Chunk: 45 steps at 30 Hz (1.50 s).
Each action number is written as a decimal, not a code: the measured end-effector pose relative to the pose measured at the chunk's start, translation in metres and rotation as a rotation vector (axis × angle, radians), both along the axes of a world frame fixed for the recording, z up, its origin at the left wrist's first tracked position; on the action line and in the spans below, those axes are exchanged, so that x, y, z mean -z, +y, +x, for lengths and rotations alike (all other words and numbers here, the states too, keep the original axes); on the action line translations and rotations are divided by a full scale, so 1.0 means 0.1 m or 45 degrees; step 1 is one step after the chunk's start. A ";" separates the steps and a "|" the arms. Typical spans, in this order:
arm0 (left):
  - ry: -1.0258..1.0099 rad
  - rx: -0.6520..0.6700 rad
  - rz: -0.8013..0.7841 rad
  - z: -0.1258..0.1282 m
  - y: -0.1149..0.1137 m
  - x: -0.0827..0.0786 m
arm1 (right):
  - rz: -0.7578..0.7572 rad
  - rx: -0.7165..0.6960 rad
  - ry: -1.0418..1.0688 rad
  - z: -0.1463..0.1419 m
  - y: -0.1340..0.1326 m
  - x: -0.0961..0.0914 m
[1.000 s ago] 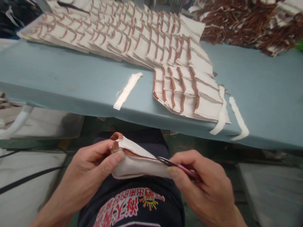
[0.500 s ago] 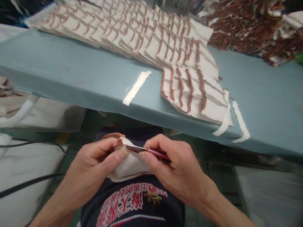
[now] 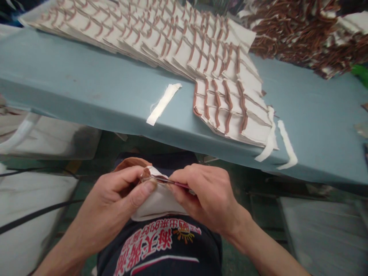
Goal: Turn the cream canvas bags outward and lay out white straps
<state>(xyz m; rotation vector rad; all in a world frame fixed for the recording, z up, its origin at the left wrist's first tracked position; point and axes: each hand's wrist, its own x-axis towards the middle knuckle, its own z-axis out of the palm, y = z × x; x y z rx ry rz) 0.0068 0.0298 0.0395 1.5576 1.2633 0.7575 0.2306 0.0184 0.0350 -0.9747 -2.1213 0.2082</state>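
Note:
My left hand point(image 3: 115, 199) pinches the corner of a white fabric piece point(image 3: 155, 205) with brown trim, its thumb in front and fingers behind. A brown flap point(image 3: 133, 163) of cloth shows beyond the fingers. My right hand point(image 3: 205, 195) grips slim metal tweezers point(image 3: 163, 178) with a pink handle, by their look. The thin tip lies at the folded cloth edge near my left thumb; whether it is inside the fold I cannot tell. My right fingers are also against the fabric, which hangs over my dark printed apron point(image 3: 161, 245).
On the blue-covered table point(image 3: 94, 88) are rows of overlapping white pieces point(image 3: 178, 50) with brown edges. Loose white strips point(image 3: 163, 103) lie near the table edge. A brown and white cloth heap point(image 3: 301, 34) rises at back right. Black cables point(image 3: 40, 216) run at left.
My right hand has shifted slightly left, bringing the tweezers further along the cloth edge. More of the brown flap shows behind my left hand. The view has moved a little.

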 end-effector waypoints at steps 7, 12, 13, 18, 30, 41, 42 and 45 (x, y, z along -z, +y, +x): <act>0.091 0.015 0.187 0.11 -0.03 -0.10 | 0.212 -0.033 -0.023 0.02 0.00 0.21; 0.049 0.087 0.141 0.10 -0.06 -0.07 | 0.208 -0.086 0.137 -0.03 0.01 0.30; 0.042 0.098 0.122 0.10 -0.07 -0.05 | 0.197 -0.102 0.174 -0.04 0.01 0.31; 0.009 0.123 0.058 0.06 -0.10 0.04 | 0.099 -0.176 0.270 -0.06 0.00 0.35; 0.025 0.182 -0.003 0.05 -0.05 0.05 | -0.029 -0.175 0.345 -0.12 -0.02 0.44; -0.095 0.352 -0.092 0.11 -0.11 0.16 | -0.088 -0.072 0.387 -0.30 0.08 0.33; -0.095 0.367 -0.093 0.13 -0.12 0.17 | -0.145 -0.028 0.436 -0.30 0.09 0.31; -0.060 0.326 -0.003 0.12 -0.12 0.18 | -0.397 0.145 0.691 -0.26 0.09 0.28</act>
